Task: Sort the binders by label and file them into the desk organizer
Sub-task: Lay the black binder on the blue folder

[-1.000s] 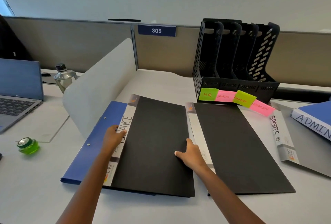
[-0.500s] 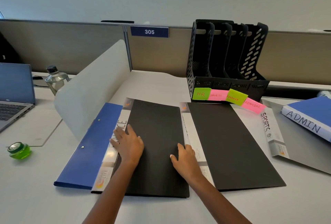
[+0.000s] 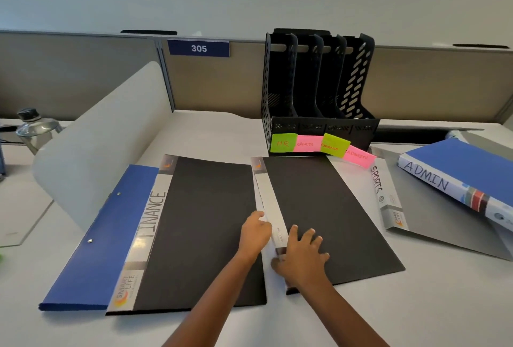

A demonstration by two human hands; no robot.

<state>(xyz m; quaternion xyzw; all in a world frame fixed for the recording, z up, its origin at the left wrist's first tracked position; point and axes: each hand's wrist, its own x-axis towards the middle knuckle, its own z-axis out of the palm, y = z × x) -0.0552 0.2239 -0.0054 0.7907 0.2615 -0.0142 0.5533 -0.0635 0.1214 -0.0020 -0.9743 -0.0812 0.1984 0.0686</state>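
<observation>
The thin black card folder point(image 3: 333, 216) with a silver-white spine strip lies flat on the desk under both hands. Its spine edge is pinched by the curled fingers of the left hand point(image 3: 254, 231). The right hand point(image 3: 304, 256) is spread flat on the cover, fingers straight, thumb against the spine's lower end. Just left of the left hand lies the black FINANCE folder point(image 3: 200, 230); well beyond the right hand stands the black perforated desk organizer point(image 3: 319, 91). The folder is judged light, floppy and rather slick, so it is best taken along the stiffer spine, near mid-length.
</observation>
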